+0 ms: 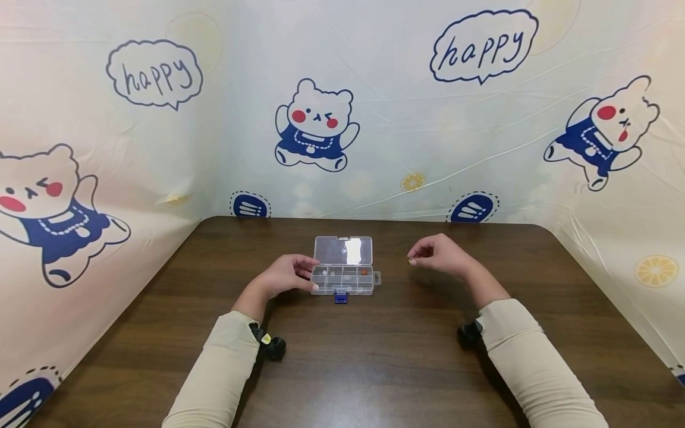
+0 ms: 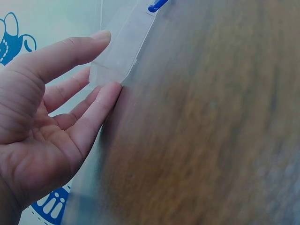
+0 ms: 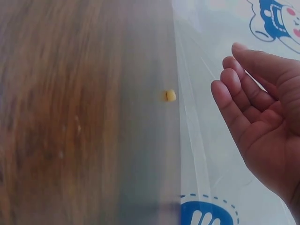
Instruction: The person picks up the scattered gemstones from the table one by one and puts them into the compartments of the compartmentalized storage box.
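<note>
A clear plastic compartment box (image 1: 349, 283) sits on the table with its lid (image 1: 332, 249) raised at the back. Around its left end is my left hand (image 1: 286, 274), thumb at the front corner and fingers toward the back. In the left wrist view the thumb and fingertips meet the box's end (image 2: 126, 44). Small white pieces (image 1: 324, 272) and an orange-red piece (image 1: 364, 272) lie in the back row. On the table right of the box is a small yellow piece (image 3: 170, 95). My right hand (image 1: 441, 255) hovers beside it, fingers loosely bent, apart from it in the right wrist view.
A dark wooden table (image 1: 342, 356) spans the front. A patterned cloth (image 1: 385, 137) with printed bears hangs behind it and along both sides. On the box's front edge is a blue latch (image 1: 341, 298); a clear tab (image 1: 377, 278) sticks out on its right.
</note>
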Tool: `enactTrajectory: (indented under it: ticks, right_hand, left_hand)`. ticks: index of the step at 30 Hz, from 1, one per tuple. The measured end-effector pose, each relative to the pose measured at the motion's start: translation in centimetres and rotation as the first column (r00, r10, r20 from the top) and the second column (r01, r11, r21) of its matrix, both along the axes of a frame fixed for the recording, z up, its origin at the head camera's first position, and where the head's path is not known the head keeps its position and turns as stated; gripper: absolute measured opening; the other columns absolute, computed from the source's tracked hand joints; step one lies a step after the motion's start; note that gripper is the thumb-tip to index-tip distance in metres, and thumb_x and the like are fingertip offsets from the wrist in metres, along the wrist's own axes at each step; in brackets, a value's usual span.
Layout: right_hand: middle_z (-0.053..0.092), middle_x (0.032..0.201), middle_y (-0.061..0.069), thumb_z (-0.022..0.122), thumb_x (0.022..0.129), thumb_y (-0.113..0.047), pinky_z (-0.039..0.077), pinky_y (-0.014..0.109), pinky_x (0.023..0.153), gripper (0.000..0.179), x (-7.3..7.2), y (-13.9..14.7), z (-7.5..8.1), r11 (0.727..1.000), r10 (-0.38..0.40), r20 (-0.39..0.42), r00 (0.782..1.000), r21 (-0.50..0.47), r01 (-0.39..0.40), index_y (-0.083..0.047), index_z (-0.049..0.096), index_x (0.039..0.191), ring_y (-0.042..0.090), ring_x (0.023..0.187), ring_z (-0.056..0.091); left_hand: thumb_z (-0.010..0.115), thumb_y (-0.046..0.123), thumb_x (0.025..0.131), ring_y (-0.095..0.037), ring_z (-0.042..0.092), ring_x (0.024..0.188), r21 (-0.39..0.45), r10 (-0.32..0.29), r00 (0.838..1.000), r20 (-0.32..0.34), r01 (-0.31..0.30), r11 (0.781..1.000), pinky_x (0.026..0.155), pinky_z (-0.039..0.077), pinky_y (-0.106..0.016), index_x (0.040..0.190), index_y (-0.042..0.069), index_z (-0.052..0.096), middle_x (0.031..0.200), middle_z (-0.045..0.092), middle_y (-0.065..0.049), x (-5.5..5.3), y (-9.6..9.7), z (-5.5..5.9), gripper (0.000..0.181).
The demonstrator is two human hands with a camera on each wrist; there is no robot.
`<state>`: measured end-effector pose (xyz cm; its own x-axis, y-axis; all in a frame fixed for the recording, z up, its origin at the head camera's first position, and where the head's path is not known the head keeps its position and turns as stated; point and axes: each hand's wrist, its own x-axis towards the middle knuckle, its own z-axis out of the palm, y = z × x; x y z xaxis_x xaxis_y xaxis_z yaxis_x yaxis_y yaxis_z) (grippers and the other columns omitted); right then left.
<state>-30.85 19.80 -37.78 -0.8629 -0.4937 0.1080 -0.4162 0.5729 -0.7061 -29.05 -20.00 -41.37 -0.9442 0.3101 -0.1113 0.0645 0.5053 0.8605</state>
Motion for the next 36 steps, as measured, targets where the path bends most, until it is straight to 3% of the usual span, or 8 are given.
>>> enactTrajectory:
  ticks: [14, 36]
  right_hand:
    - [0.069, 0.087, -0.001, 0.074, 0.088, -0.013, 0.052, 0.033, 0.070, 0.013, 1.0, -2.4, 0.6, 1.000, 0.017, -0.063, 0.998, -0.007, -0.017, -0.005, 0.073, 0.097, 0.019, 0.077, 0.057]
    - [0.066, 0.081, -0.001, 0.074, 0.087, -0.009, 0.052, 0.032, 0.069, 0.005, 1.7, -6.9, 1.3, 0.994, 0.105, -0.073, 0.992, -0.016, -0.107, -0.008, 0.073, 0.091, 0.019, 0.074, 0.056]
  left_hand:
    - [0.087, 0.008, 0.071, -0.026, 0.058, 0.102, -0.002, -0.003, 1.000, 0.001, 0.003, 1.000, 0.088, 0.052, -0.034, 0.128, 0.003, 0.060, 0.115, 0.060, -0.015, 0.0, 0.1, 0.2, 0.063]
    - [0.088, 0.009, 0.070, -0.025, 0.059, 0.101, 0.000, 0.008, 1.000, 0.007, -0.008, 1.000, 0.088, 0.052, -0.034, 0.128, 0.006, 0.061, 0.115, 0.060, -0.013, 0.1, 0.0, 0.1, 0.063]
